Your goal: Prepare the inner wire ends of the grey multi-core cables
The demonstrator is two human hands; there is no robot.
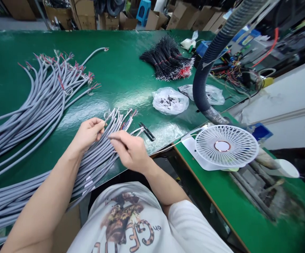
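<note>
My left hand is closed in a pinch at the stripped end of a grey cable, its fingertips on a thin pale wire. Just to the right, my right hand is curled with thumb and forefinger together; anything between them is too small to make out. Both hands are over a near bundle of grey cables, whose ends show white, red and blue wires. Black thread snips lie beside these ends, right of the bundle. A second bundle of grey cables with bared red and white wires spreads at the left.
On the green table lie tied black wires and a plastic bag of small black and white parts. A ribbed black hose hangs down at the right. A white fan stands on the lower side table.
</note>
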